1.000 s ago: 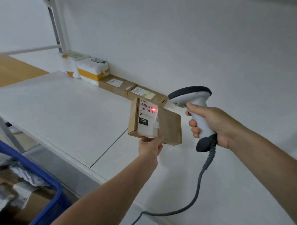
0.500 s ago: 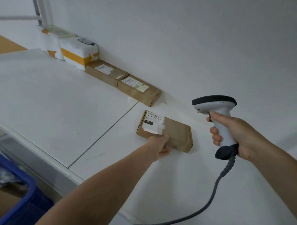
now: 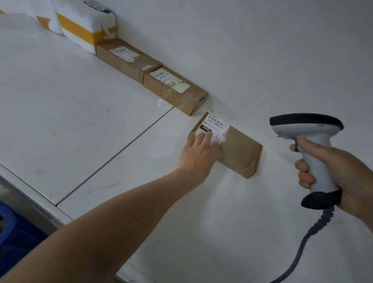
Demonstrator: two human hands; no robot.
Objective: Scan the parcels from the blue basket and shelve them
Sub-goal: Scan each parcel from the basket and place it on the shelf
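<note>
White wall (image 3: 249, 47) and a white shelf (image 3: 66, 93), its two boards meeting at a dark seam (image 3: 116, 155), fill the scene. A corner of the blue basket (image 3: 6, 240) shows at lower left, below the shelf's front edge. A row of shelved goods runs along the wall: white-and-yellow wrapped parcels (image 3: 83, 27), then a farther carton (image 3: 125, 59) and a nearer carton (image 3: 175, 89) set end to end. The flat brown parcel (image 3: 238, 152) lies at the end of that row, apparently against the wall and just beside the nearer carton. The person's right hand (image 3: 334, 171) has its fingers wrapped round the handle of the corded scanner (image 3: 309, 142), held off the shelf to the parcel's right and apart from it. The left hand (image 3: 199, 154) rests on the parcel's labelled end, fingers straight and slightly spread, pressing rather than gripping. A further push from that flat hand could skew the parcel or drive it into the nearer carton and disturb the row. The fingers lie partly over the label (image 3: 216, 127), so a sliding withdrawal might lift its paper edge. The scanner's cable (image 3: 300, 253) trails down across the shelf front, where it could catch as the arm turns toward the basket.
</note>
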